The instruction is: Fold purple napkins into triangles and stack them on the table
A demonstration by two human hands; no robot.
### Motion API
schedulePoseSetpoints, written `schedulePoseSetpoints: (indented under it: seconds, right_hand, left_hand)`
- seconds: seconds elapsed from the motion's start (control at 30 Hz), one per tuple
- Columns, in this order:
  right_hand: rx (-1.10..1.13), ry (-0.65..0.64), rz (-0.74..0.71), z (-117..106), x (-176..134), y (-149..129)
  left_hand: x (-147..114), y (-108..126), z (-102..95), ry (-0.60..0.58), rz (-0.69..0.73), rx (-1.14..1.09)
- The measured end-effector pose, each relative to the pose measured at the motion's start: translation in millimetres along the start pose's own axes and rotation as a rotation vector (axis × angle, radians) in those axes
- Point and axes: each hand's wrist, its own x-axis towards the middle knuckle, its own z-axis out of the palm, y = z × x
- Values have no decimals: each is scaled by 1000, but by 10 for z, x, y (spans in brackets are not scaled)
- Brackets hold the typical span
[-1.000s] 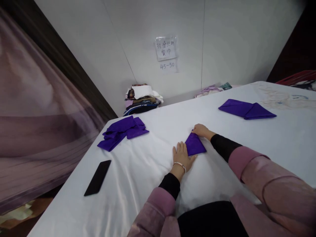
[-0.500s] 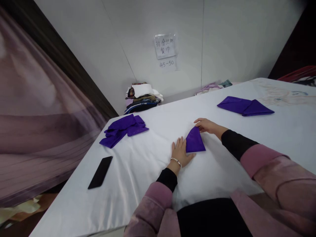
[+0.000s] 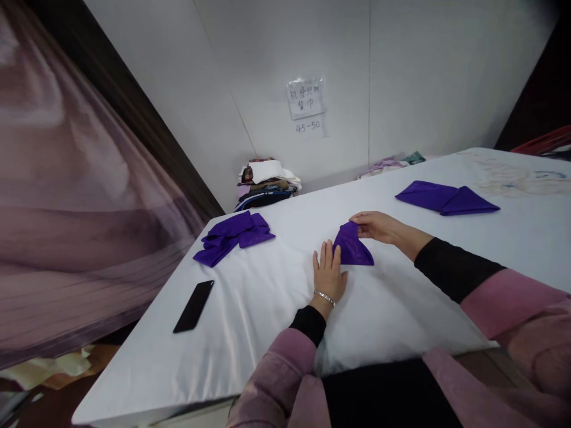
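Observation:
A folded purple cloth napkin (image 3: pixel 353 246) lies on the white-covered table (image 3: pixel 276 285) in front of me. My left hand (image 3: pixel 329 274) rests flat with its fingers stretched out, the fingertips at the napkin's left edge. My right hand (image 3: pixel 377 226) pinches the napkin's top corner between thumb and fingers and lifts it a little. Farther right lies another folded purple napkin (image 3: pixel 447 198), apart from both hands. A loose, crumpled heap of purple cloth (image 3: pixel 235 236) sits toward the table's far left corner.
A black phone (image 3: pixel 193 307) lies near the table's left edge. Behind the table stands a stack of folded clothes (image 3: pixel 267 184) against the wall. More cloth (image 3: pixel 388 166) shows behind the far edge. A handwritten sign (image 3: pixel 306 98) hangs on the wall, and a curtain (image 3: pixel 89 196) hangs at left.
My right hand has taken the napkin's top corner and pulled it up, so the napkin's upper part narrows. My left hand stays at its left edge. The view has shifted slightly.

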Motion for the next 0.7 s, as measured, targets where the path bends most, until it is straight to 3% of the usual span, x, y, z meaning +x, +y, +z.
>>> schedulePoseSetpoints:
  seconds: [0.3, 0.5, 0.57, 0.7]
  right_hand:
    - [197, -91, -40, 221, -307, -89]
    - [200, -121, -45, 191, -519, -69]
    - [166, -93, -31, 123, -571, -47]
    - [49, -28, 60, -24, -645, 65]
  left_hand:
    - [-16, 14, -53, 247, 15, -88]
    - [-58, -123, -278, 354, 63, -344]
    - [-88, -193, -400, 366, -1, -522]
    - [-119, -289, -654, 289, -325, -929]
